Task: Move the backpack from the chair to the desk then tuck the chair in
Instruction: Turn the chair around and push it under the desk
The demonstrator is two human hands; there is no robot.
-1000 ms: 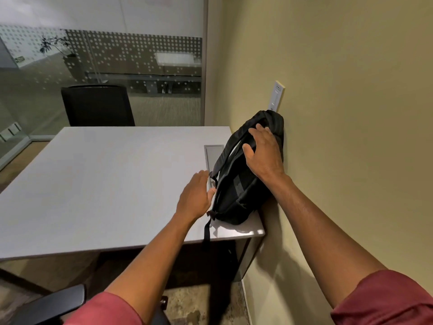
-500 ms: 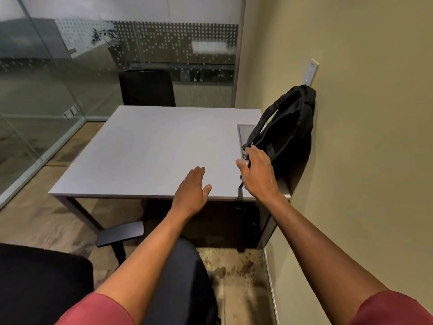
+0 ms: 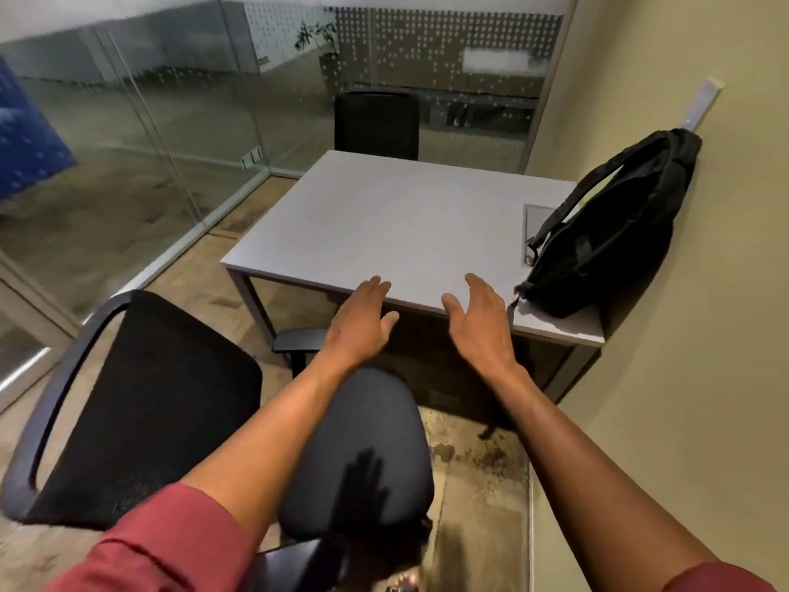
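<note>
The black backpack stands on the right end of the grey desk, leaning against the beige wall. A black office chair sits in front of the desk, its seat below my arms and its mesh backrest turned to the left. My left hand hovers open over the desk's near edge, above the chair. Level with it, my right hand is also open, fingers spread, a little left of the backpack and not touching it.
A second black chair stands behind the desk's far side. Glass walls close the room on the left and back. The beige wall runs along the right. An armrest of the near chair pokes out under the desk edge.
My right hand has let go of the backpack and both hands have drawn back toward the desk's near edge. The view has pulled back and swung left, bringing the chair into sight.
</note>
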